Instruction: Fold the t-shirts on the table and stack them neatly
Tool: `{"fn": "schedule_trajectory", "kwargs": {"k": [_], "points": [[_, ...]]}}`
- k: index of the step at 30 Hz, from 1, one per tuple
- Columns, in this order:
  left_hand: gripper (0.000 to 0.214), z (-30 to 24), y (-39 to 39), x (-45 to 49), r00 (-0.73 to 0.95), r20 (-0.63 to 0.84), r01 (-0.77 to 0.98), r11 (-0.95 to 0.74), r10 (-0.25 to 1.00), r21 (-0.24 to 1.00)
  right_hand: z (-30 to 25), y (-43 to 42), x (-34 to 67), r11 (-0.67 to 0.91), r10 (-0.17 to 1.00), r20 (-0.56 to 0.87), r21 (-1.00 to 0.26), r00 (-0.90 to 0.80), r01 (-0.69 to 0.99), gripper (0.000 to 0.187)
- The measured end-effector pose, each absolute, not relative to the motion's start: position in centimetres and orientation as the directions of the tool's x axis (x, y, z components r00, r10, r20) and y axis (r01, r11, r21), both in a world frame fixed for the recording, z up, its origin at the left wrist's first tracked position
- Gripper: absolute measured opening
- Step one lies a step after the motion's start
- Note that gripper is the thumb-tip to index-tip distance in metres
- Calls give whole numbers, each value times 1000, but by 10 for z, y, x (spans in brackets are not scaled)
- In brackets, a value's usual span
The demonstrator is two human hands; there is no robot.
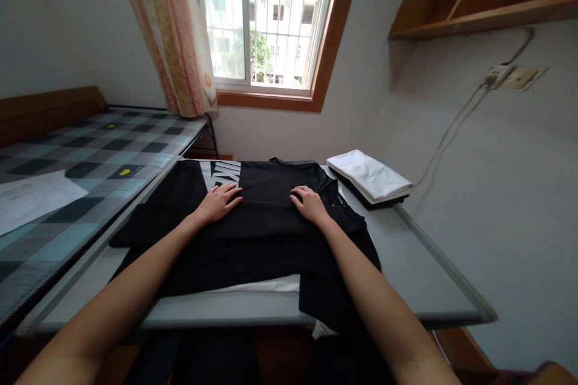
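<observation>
A black T-shirt (266, 222) with white lettering lies spread sideways over the table, its collar end toward the right. Part of it is folded over itself, and one sleeve hangs past the front edge. My left hand (219, 201) rests palm down on the shirt, just below the lettering, fingers spread. On the shirt's right part lies my right hand (309, 203), also palm down with fingers loosely stretched. Neither hand holds anything. A strip of white fabric (271, 284) shows under the shirt's near edge.
A folded white cloth (368, 174) sits on something black at the table's back right. The light table (433, 277) has a raised grey rim. To the left stands a bed with a checked mattress (90, 162) and papers (36, 195). A cable (447, 132) runs down the right wall.
</observation>
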State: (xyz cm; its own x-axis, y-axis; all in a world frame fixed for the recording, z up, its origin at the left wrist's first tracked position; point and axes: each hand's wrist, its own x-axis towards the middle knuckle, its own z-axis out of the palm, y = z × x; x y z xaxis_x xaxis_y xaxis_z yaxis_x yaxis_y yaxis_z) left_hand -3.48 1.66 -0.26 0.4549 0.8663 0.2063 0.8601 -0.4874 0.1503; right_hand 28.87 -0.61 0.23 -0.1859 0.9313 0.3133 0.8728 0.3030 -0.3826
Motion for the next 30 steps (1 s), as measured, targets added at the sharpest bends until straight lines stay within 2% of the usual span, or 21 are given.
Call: {"fn": "schedule_trajectory", "kwargs": {"k": [30], "points": [[54,-1,15,-35,447,165,867,-471,879,162,0,-7,292,307,936,294,-409,-195,859,27]]}}
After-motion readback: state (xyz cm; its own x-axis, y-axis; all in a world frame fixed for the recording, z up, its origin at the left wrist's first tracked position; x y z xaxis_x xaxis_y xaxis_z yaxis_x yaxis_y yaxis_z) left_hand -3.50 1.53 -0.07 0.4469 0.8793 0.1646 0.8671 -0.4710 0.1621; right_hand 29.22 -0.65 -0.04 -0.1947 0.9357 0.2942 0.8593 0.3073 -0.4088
